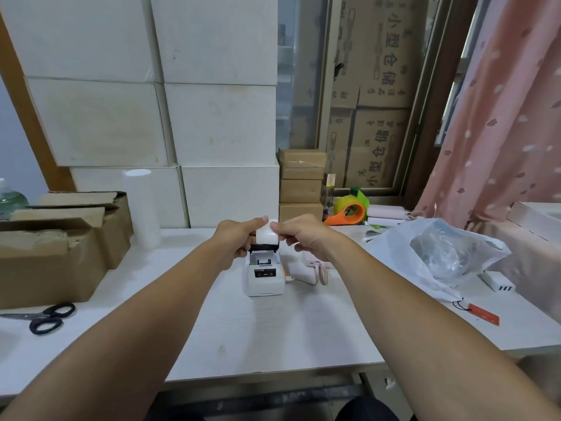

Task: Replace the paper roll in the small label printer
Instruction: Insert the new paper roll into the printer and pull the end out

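Note:
A small white label printer (264, 281) stands in the middle of the white table (273, 335) with its lid raised and its paper bay showing. A black panel with an orange light is on its top face. Just above the open bay, a white paper roll (267, 235) is pinched between both hands. My left hand (238, 238) grips its left side with the thumb on top. My right hand (299, 235) holds its right end. A cable leaves the printer's right side.
Black scissors (48, 318) lie at the left near open cardboard boxes (51, 256). A plastic bag (437, 253), a white charger (498, 282) and an orange tag (482, 313) lie at the right. An orange tape dispenser (349, 212) and stacked white boxes stand behind.

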A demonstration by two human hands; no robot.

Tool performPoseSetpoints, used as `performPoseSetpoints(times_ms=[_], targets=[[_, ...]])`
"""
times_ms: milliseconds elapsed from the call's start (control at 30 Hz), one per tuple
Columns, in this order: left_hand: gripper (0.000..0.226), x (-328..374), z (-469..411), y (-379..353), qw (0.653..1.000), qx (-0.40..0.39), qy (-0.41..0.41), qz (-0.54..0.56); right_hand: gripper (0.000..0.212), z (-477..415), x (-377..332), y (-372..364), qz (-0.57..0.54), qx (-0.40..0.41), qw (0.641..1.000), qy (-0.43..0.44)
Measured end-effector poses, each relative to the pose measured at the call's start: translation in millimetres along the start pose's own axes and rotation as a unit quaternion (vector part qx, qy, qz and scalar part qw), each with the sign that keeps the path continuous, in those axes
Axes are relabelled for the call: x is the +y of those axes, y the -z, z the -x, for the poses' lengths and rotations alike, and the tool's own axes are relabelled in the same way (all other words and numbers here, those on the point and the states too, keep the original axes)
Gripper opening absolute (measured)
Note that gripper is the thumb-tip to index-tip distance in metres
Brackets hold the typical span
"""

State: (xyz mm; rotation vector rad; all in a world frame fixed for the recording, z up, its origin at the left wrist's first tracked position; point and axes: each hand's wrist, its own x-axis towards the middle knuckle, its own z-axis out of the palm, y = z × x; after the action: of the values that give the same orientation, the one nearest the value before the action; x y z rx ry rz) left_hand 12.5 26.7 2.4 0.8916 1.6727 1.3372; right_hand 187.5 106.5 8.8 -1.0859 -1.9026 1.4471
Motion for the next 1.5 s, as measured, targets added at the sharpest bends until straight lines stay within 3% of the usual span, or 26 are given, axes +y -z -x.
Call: performPoseSetpoints(times_ms=[133,300,467,633,733,833,1033,1300,1500], targets=[[0.045,-3.5,-4.2,1.7,0.999,-0.007,0.01,-0.03,0.022,-7.4,8.2,-4.3,0.009,-0.002,1.0,-0.007],[0.061,-12.6,-13.2,1.5,0.998,-0.011,-0.008,-0.057,0.019,-12.7,8.7,-3.3,-0.047,-0.005,0.998,-0.049],[0.055,-19.7,-18.8,2.8,0.996,-0.022,-0.018,-0.086,0.015,-15.2,14.5,0.2,-0.024,-0.025,0.997,-0.074],[0.06,-26.9,-27.6,4.4,0.992,0.045,-0.025,-0.111,0.011,-22.8,22.6,-0.4,-0.06,-0.019,0.994,-0.089],[0.047,-36.6,-33.1,8.4,0.978,0.084,-0.015,-0.191,0.012,-25.8,28.4,0.5,-0.072,-0.01,0.991,-0.108],[0.037,-44.4,-31.4,5.5,0.96,0.07,-0.005,-0.272,0.017,-27.7,35.9,1.3,-0.073,-0.008,0.99,-0.12],[0.039,-48.6,-29.7,-2.6,0.954,0.052,0.0,-0.296,0.015,-29.6,45.2,1.4,-0.084,-0.029,0.988,-0.129],[0.021,-47.3,-31.9,2.3,0.956,0.042,-0.023,-0.289,0.013,-33.3,48.8,-6.5,-0.105,-0.053,0.982,-0.149],[0.013,-49.4,-31.7,4.4,0.96,0.045,-0.026,-0.275,0.017,-40.5,51.2,-15.1,-0.054,-0.042,0.985,-0.155]])
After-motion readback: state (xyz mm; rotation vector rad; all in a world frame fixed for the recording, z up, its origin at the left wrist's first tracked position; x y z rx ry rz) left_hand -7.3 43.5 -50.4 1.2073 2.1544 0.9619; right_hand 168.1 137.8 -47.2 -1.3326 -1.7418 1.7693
